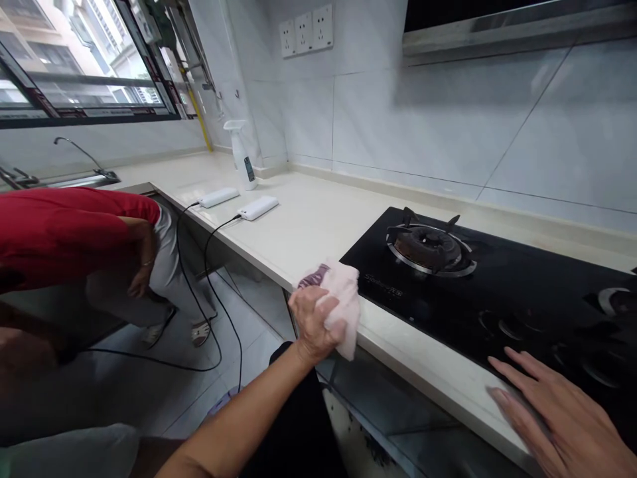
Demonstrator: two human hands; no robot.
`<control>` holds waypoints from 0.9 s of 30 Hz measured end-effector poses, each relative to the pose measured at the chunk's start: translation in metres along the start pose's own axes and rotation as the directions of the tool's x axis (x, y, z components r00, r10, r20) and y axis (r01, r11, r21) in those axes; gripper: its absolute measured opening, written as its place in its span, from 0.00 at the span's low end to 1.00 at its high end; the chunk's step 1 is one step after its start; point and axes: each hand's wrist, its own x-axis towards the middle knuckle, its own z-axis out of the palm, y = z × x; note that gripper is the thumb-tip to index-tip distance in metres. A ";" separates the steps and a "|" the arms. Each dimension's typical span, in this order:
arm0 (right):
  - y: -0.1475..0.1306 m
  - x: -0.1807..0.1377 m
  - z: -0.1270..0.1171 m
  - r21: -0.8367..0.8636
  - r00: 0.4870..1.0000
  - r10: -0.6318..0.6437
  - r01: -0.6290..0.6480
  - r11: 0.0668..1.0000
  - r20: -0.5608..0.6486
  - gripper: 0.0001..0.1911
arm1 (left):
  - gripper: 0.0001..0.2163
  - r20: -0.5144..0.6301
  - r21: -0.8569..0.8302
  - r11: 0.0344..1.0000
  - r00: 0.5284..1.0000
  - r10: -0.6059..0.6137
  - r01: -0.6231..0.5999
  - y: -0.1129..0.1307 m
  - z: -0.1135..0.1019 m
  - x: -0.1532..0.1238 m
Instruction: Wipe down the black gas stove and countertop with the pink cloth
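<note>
My left hand (314,323) is closed around a pale pink cloth (344,299) with a dark purple patch. The cloth lies against the front edge of the white countertop (308,219), just beside the near left corner of the black gas cooktop (428,305). Fingers spread, my right hand (562,411) is over the cooktop's front edge at the lower right and holds nothing. Whether its fingertips touch the glass, I cannot tell. A burner with a pan support (430,249) sits on the cooktop's left part.
A white spray bottle (241,156) stands near the wall corner. Two white power banks (259,208) lie on the counter, black cables (206,265) hanging from them. At the left, a person in a red top (74,229) bends by the sink (74,178). A range hood (517,33) overhangs the cooktop.
</note>
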 end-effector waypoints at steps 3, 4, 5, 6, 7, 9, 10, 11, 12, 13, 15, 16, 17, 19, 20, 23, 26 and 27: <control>-0.007 0.004 -0.002 0.018 0.999 0.004 -0.004 1.000 -0.039 0.26 | 0.18 0.030 -0.090 0.995 0.998 0.052 -0.050 0.035 0.005 0.000; -0.012 0.007 -0.005 0.027 0.998 0.006 -0.004 1.000 -0.063 0.25 | 0.18 0.048 -0.119 0.991 0.996 0.070 -0.064 0.044 0.006 0.001; -0.018 0.010 -0.009 0.038 0.996 0.007 -0.003 0.999 -0.091 0.23 | 0.19 0.079 -0.146 0.986 0.993 0.090 -0.077 0.052 0.008 0.003; -0.026 0.013 -0.013 0.053 0.993 0.007 -0.001 0.999 -0.118 0.22 | 0.19 0.123 -0.171 0.981 0.986 0.113 -0.091 0.059 0.009 0.007; -0.036 0.017 -0.017 0.072 0.990 0.005 0.006 0.997 -0.143 0.22 | 0.19 0.183 -0.195 0.975 0.973 0.138 -0.101 0.066 0.010 0.011; -0.059 0.027 -0.022 0.125 0.984 -0.008 0.031 0.992 -0.177 0.22 | 0.19 0.322 -0.247 0.964 0.930 0.179 -0.100 0.079 0.011 0.020; -0.071 0.033 -0.022 0.154 0.984 -0.021 0.049 0.987 -0.179 0.23 | 0.19 0.384 -0.279 0.957 0.904 0.188 -0.081 0.085 0.010 0.024; -0.082 0.039 -0.018 0.178 0.983 -0.039 0.071 0.981 -0.180 0.24 | 0.20 0.430 -0.317 0.947 0.884 0.183 -0.041 0.091 0.009 0.026; -0.092 0.045 -0.012 0.196 0.981 -0.065 0.101 0.975 -0.184 0.27 | 0.20 0.458 -0.367 0.930 0.874 0.162 0.020 0.096 0.008 0.028; -0.101 0.051 -0.003 0.204 0.976 -0.099 0.139 0.969 -0.194 0.30 | 0.21 0.468 -0.428 0.898 0.875 0.126 0.099 0.100 0.006 0.028; -0.116 0.062 0.018 0.171 0.960 -0.168 0.209 0.963 -0.225 0.39 | 0.20 0.456 -0.564 0.773 0.890 -0.004 0.292 0.105 0.003 0.026; -0.121 0.066 0.029 0.122 0.951 -0.195 0.229 0.966 -0.239 0.44 | 0.18 0.447 -0.618 0.682 0.889 -0.104 0.390 0.105 0.002 0.025; -0.125 0.070 0.038 0.056 0.947 -0.216 0.235 0.970 -0.236 0.46 | 0.15 0.443 -0.656 0.585 0.871 -0.213 0.477 0.104 0.002 0.024; -0.132 0.074 0.049 -0.090 0.953 -0.231 0.218 0.972 -0.194 0.44 | 0.10 0.454 -0.689 0.430 0.810 -0.373 0.584 0.096 0.000 0.025; -0.134 0.075 0.051 -0.143 0.958 -0.236 0.214 0.966 -0.163 0.41 | 0.09 0.457 -0.692 0.404 0.796 -0.397 0.598 0.089 -0.002 0.028; -0.135 0.076 0.044 -0.135 0.962 -0.262 0.250 0.959 -0.074 0.31 | 0.07 0.408 -0.666 0.540 0.857 -0.315 0.515 0.062 -0.008 0.046; -0.129 0.081 0.026 0.069 0.959 -0.281 0.282 0.957 -0.020 0.26 | 0.08 0.369 -0.519 0.710 0.874 -0.317 0.477 0.027 -0.013 0.072; -0.128 0.084 0.019 0.147 0.964 -0.266 0.266 0.953 -0.019 0.24 | 0.08 0.371 -0.456 0.739 0.861 -0.349 0.496 0.016 -0.012 0.079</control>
